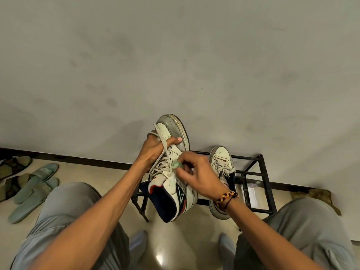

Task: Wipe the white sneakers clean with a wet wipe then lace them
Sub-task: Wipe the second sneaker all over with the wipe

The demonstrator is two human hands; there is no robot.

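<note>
Left hand (153, 149) gripping raised sneaker (173, 168), right hand (196, 174) pinching wipe (177, 165) against its side

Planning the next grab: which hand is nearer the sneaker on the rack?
Right. The right hand is just beside the sneaker on the rack; the left hand is farther off.

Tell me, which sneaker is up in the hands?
The bigger-looking sneaker in the middle: the left hand grips it in the air and the right hand wipes it. The other sneaker sits on the black rack.
</note>
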